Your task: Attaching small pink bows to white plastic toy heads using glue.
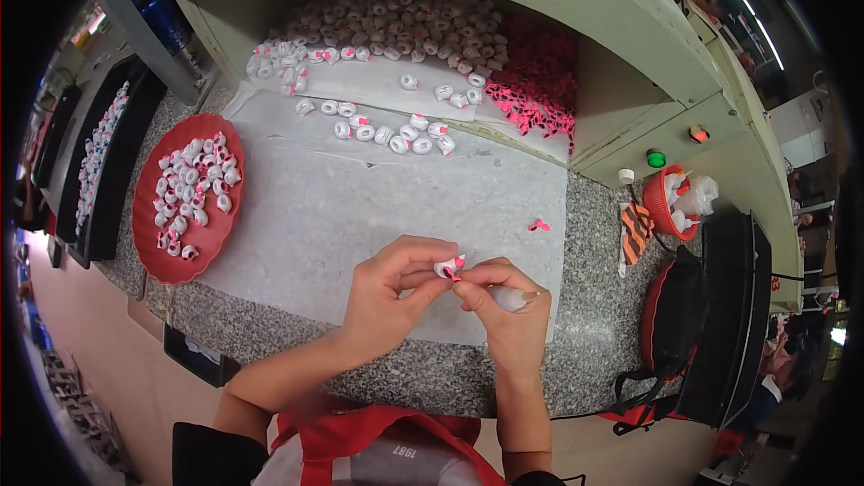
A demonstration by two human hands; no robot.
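Over the middle of the white sheet, my left hand (pixel 393 292) pinches a small white hollow plastic part (pixel 445 267) with a pink patch on it. My right hand (pixel 508 315) is closed at its fingertips on a small pink and black piece (pixel 453 275) that touches the white part. Against the right palm shows something whitish (pixel 511 299), too covered to name. A loose pink piece (pixel 539 226) lies on the sheet beyond my right hand. Farther off, several similar white parts (pixel 384 136) sit scattered along the sheet's far edge.
At the left stands a red scalloped tray (pixel 142 207) of white-and-pink parts. The pale green shelf (pixel 630 121) holds heaps of white parts (pixel 396 22) and pink pieces (pixel 531 108). On the right are a red basket (pixel 660 202), a striped cloth (pixel 635 234) and a black bag (pixel 677 315).
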